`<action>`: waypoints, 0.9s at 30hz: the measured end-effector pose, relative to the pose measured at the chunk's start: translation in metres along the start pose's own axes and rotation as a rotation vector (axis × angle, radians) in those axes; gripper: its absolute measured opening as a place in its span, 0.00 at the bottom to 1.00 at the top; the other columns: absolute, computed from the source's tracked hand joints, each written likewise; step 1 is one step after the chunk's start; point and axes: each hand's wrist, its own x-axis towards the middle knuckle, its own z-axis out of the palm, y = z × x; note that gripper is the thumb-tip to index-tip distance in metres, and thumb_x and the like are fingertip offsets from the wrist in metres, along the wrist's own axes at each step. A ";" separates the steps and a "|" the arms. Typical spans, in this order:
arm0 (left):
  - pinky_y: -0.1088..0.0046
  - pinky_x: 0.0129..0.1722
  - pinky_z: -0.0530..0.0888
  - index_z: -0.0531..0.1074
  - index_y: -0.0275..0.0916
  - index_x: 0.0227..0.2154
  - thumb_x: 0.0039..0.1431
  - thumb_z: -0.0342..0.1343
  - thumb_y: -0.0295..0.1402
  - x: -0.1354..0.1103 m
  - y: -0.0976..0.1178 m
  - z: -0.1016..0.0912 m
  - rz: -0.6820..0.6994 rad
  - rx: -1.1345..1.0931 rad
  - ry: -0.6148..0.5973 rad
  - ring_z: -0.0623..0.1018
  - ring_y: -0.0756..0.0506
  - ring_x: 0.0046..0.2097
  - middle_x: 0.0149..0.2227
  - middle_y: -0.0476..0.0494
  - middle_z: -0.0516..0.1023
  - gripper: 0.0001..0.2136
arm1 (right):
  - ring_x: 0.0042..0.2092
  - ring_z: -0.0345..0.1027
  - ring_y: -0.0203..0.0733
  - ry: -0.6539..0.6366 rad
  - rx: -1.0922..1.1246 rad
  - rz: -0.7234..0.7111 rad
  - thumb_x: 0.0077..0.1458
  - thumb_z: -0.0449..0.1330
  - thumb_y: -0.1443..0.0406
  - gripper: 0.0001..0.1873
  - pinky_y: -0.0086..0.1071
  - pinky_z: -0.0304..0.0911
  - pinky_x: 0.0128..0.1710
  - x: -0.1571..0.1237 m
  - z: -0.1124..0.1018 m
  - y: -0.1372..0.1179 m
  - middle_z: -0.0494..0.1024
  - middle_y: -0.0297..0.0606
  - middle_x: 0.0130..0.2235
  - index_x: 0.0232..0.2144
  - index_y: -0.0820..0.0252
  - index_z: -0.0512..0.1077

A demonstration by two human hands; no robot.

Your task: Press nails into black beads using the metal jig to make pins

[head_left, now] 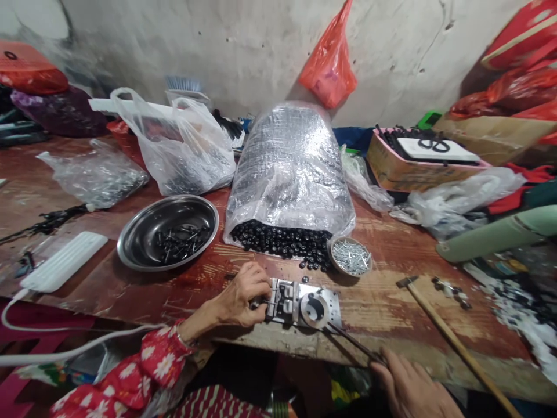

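Note:
My left hand rests on the table with its fingertips curled at the left end of a steel jig plate. Something small and dark sits at those fingertips, too small to name. My right hand is at the table's front edge, gripping the end of a thin dark metal rod that runs up to the jig. Just behind the jig lie loose black beads, spilling from a large silvery plastic sack. A red floral sleeve covers my left forearm.
A steel bowl of black pins and a small bowl of nails stand near the jig. A wooden-handled hammer lies to the right. Plastic bags and a cardboard box crowd the back of the wooden table.

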 end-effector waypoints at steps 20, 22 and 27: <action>0.55 0.49 0.63 0.80 0.41 0.38 0.63 0.58 0.37 -0.055 -0.045 -0.117 -0.776 0.986 0.291 0.74 0.33 0.49 0.48 0.38 0.80 0.08 | 0.41 0.72 0.46 -0.057 0.572 0.210 0.71 0.50 0.54 0.17 0.38 0.61 0.44 0.142 0.035 -0.060 0.79 0.39 0.39 0.42 0.55 0.75; 0.56 0.49 0.63 0.80 0.41 0.40 0.65 0.58 0.39 -0.046 -0.040 -0.106 -0.732 0.965 0.393 0.73 0.34 0.51 0.50 0.38 0.78 0.09 | 0.42 0.72 0.48 -0.068 0.498 0.217 0.70 0.52 0.54 0.16 0.38 0.61 0.44 0.152 0.032 -0.067 0.80 0.40 0.39 0.41 0.55 0.76; 0.62 0.44 0.64 0.77 0.42 0.40 0.68 0.58 0.37 0.015 -0.022 -0.054 -0.409 0.610 0.188 0.73 0.41 0.45 0.42 0.43 0.78 0.06 | 0.38 0.76 0.48 -0.294 0.404 0.283 0.66 0.57 0.59 0.10 0.35 0.54 0.33 0.183 0.024 -0.076 0.83 0.40 0.35 0.37 0.52 0.78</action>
